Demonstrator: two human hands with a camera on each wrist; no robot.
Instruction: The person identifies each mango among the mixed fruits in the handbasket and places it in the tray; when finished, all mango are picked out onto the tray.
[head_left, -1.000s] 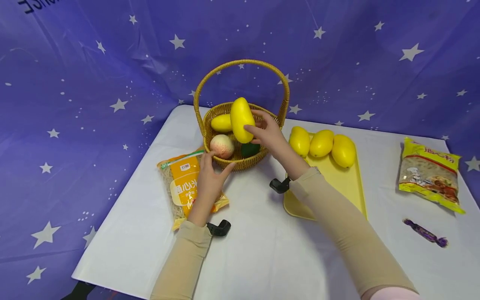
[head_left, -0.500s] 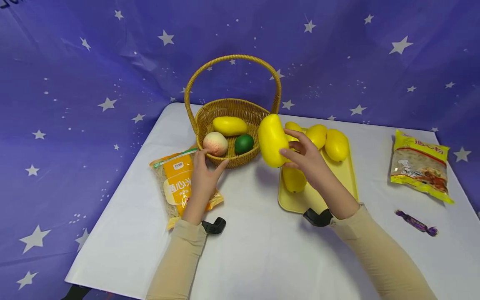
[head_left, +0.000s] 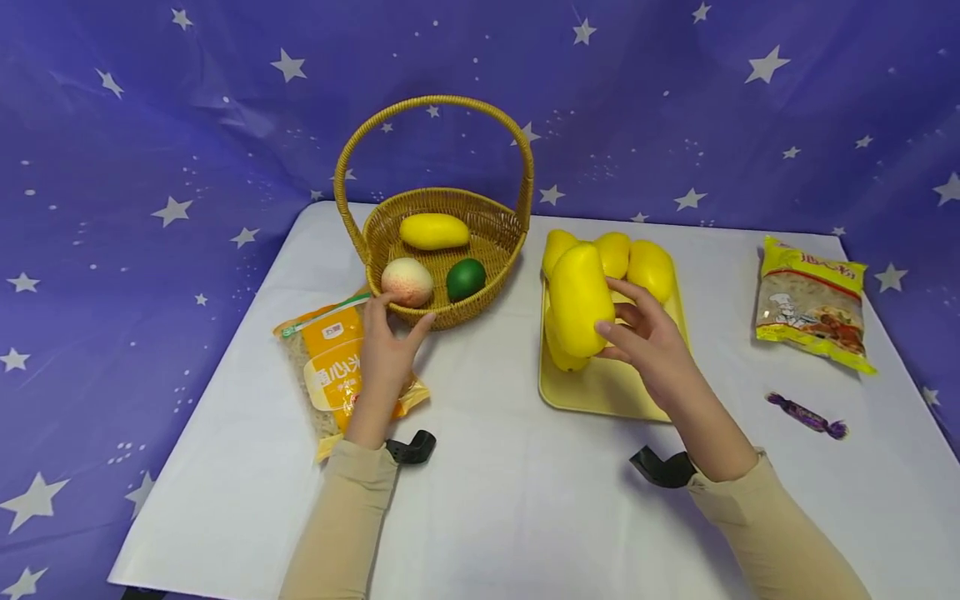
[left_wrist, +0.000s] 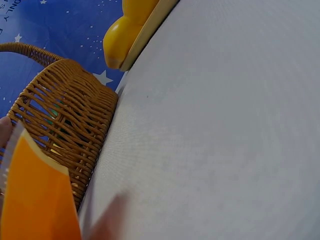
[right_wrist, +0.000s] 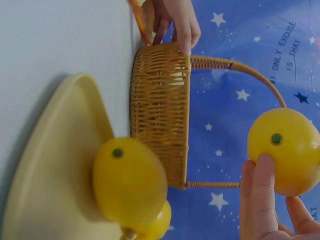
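Observation:
My right hand (head_left: pixel 648 346) grips a yellow mango (head_left: pixel 581 300) between thumb and fingers, raised over the left side of the yellow tray (head_left: pixel 600 400). In the right wrist view the held mango (right_wrist: pixel 285 150) shows a green stem dot. My left hand (head_left: pixel 382 350) rests with its fingertips at the front-left rim of the wicker basket (head_left: pixel 510 267), thumb spread apart. Inside the basket lie a mango (head_left: pixel 435 232), a peach (head_left: pixel 407 282) and a small dark green fruit (head_left: pixel 466 279). Several mangoes sit on the tray, including one (head_left: pixel 651 269) at its back right; the held mango partly covers others.
An orange food bag (head_left: pixel 333 371) lies partly under my left hand, left of the basket. At the table's right are a yellow snack bag (head_left: pixel 812 308) and a purple wrapped candy (head_left: pixel 807 416). The basket's tall handle (head_left: pixel 435 100) arches upward. A starry blue cloth (head_left: pixel 637 100) hangs behind.
My right hand has carried the mango out of the basket, rightward to above the tray. My left hand has stayed at the basket rim. The head view has shifted slightly.

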